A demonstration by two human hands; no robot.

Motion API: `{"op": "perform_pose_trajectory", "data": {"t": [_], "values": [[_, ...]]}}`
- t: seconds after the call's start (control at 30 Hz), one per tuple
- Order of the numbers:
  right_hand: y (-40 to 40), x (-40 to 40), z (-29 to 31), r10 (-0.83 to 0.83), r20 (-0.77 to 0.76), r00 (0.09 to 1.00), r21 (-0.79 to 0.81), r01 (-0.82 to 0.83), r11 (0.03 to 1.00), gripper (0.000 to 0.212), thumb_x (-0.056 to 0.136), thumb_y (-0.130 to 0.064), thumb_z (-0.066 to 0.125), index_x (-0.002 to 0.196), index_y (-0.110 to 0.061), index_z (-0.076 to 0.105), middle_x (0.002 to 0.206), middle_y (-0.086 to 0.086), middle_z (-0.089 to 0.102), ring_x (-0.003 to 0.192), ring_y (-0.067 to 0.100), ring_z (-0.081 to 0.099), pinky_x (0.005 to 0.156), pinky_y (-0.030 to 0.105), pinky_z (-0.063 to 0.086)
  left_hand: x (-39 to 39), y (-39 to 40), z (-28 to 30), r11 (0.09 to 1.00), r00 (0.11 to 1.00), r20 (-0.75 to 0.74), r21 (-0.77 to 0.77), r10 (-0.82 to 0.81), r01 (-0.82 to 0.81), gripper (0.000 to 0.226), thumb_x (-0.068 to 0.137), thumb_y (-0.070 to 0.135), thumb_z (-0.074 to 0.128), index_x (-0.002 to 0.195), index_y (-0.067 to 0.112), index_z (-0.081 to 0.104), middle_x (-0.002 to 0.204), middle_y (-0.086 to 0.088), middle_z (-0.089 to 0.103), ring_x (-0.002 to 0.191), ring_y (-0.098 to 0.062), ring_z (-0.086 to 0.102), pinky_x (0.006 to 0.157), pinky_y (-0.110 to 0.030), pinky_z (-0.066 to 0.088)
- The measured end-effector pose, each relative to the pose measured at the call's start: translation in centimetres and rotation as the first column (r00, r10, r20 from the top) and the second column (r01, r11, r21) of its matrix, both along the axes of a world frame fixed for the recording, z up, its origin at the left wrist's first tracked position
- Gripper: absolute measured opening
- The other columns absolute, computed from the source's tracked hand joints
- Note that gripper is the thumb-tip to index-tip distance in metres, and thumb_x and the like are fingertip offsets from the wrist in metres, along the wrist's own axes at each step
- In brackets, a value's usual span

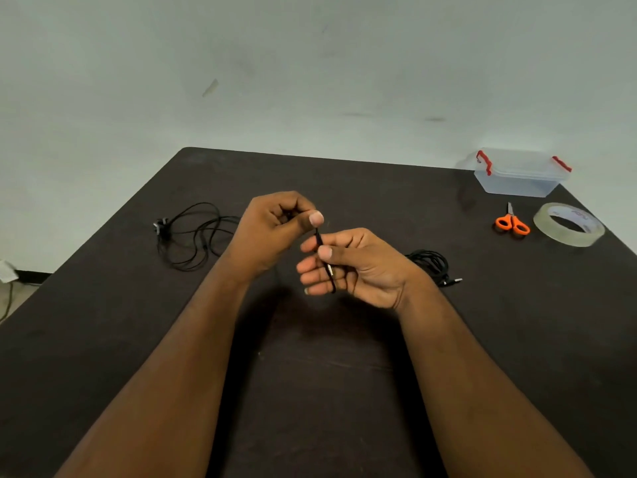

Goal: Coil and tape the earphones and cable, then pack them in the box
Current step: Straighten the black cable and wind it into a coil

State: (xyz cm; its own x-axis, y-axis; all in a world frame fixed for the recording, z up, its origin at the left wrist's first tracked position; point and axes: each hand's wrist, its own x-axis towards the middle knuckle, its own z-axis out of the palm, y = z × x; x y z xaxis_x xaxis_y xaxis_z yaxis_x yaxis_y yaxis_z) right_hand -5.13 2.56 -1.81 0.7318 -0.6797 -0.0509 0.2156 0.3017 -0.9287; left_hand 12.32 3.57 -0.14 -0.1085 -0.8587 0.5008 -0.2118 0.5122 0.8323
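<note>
1. Nearest me, both forearms reach over the dark, scuffed counter (310, 391).
2. My left hand (272, 229) and right hand (348, 267) pinch a short black stretch of the earphones (193, 236), whose loose tangle lies just left of them.
3. Right of my hands I see the coiled black cable (432, 265).
4. Farther right lie orange scissors (512, 223) and a clear tape roll (568, 224); its print is unreadable.
5. At the far corner sits the clear box (517, 174) with red clips, before a pale wall (310, 70).
</note>
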Motion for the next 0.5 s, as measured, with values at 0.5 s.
{"op": "perform_pose_trajectory", "data": {"t": [0.5], "values": [[-2.3, 0.3, -1.7, -0.575, 0.093, 0.813, -0.523, 0.531, 0.667, 0.021, 0.086, 0.001, 0.064, 0.102, -0.01, 0.073, 0.107, 0.002, 0.072, 0.109, 0.01, 0.064, 0.096, 0.024, 0.048, 0.5, -1.9, -3.1, 0.975, 0.888, 0.457, 0.166, 0.054, -0.145, 0.029, 0.086, 0.03, 0.07, 0.068, 0.008, 0.065, 0.052, -0.005, 0.05, 0.048, -0.004, 0.04, 0.053, -0.026, 0.036]]}}
